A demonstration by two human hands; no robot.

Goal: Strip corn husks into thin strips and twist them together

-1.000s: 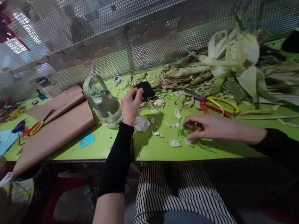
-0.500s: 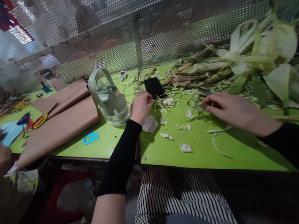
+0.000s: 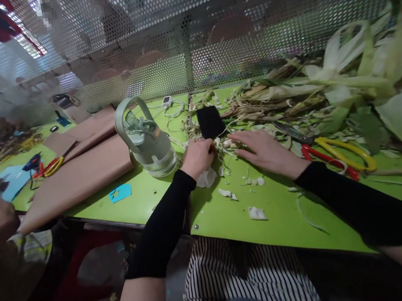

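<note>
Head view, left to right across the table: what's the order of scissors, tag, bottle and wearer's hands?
First scissors → blue tag → light-green water bottle → left hand → right hand → second scissors.

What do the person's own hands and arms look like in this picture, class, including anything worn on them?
Both the left hand and right hand are ungloved. The left black sleeve and right black sleeve look plain and close-fitting, starting at the wrist, with bare arm beyond.
</note>
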